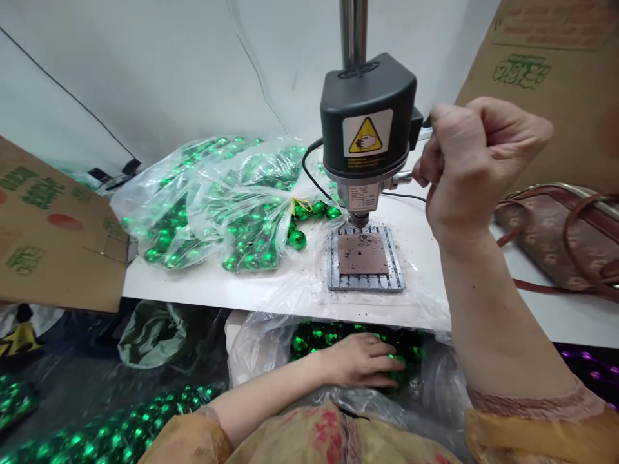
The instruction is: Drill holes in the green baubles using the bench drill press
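At nine o'clock, cardboard box (58,225); at three, handbag (556,238). I log right hand (467,161) clenched on lever (403,178); left hand (360,361) among green balls (329,338), grip unclear.

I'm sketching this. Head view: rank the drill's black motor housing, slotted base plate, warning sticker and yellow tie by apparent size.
Largest to smallest:
black motor housing
slotted base plate
warning sticker
yellow tie
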Motion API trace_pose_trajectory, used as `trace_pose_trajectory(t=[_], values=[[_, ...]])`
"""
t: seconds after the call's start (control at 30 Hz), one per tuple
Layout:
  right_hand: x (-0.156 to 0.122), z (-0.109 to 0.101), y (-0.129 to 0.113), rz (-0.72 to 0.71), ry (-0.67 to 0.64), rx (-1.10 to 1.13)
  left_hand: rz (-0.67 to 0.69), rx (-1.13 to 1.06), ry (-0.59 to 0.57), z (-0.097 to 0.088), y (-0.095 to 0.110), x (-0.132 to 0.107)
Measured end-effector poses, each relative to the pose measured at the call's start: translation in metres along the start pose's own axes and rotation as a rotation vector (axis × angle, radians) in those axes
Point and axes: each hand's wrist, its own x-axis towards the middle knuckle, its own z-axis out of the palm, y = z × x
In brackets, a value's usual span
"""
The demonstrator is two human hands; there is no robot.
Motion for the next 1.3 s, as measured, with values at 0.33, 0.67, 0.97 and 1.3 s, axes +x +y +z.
trace_pose_trajectory(t=[0.33,0.67,0.97,1.3], values=[[-0.004,-0.003,-0.005,0.048,-0.006,-0.017,-0.119,0.588,-0.041,-0.082,-0.089,0.105],[-0.008,-0.006,-0.002,0.059,-0.059,-0.032,-0.381,-0.852,0.242,-0.068,-0.068,0.106],[-0.006,-0.009,-0.003,0.051,-0.084,-0.038,-0.504,-1.256,0.156,-0.021,-0.029,0.094],[-0.007,-0.009,-0.005,0.055,-0.099,-0.050,-0.343,-1.008,0.203,0.015,-0.053,0.112]])
